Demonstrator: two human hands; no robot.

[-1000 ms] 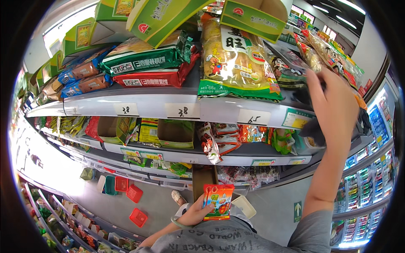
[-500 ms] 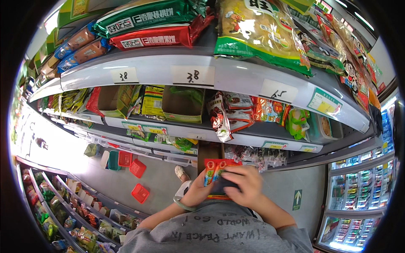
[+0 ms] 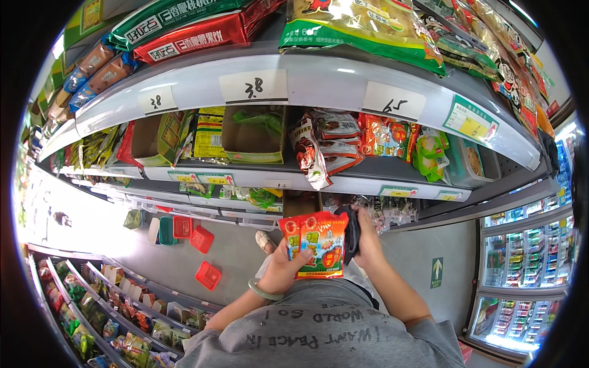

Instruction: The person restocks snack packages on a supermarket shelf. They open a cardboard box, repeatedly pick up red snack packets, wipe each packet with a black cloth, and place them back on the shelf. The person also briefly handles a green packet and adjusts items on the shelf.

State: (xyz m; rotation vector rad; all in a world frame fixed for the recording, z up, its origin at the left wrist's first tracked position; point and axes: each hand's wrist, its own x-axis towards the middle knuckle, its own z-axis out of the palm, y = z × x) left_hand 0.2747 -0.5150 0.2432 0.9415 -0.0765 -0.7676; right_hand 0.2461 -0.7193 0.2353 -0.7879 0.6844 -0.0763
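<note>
My left hand (image 3: pixel 281 268) grips an orange-red snack packet (image 3: pixel 316 242) by its lower left side, holding it upright in front of my chest. A pale green bangle sits on that wrist. My right hand (image 3: pixel 368 239) is closed on a dark object (image 3: pixel 351 230) pressed against the packet's right edge. What the dark thing is cannot be told. Both hands are below the shop shelves (image 3: pixel 294 175).
Shelves hold snack bags: red and green packs (image 3: pixel 202 27) on top, open cardboard boxes (image 3: pixel 251 132) and red bags (image 3: pixel 325 144) in the middle. Red baskets (image 3: pixel 207 275) lie on the grey floor. A lower rack (image 3: pixel 123 306) stands left, a drinks fridge (image 3: pixel 521 276) right.
A second ago my right arm reached up to the top shelf. It came down and now sits beside the packet, holding the dark object. My view tilted downward.
</note>
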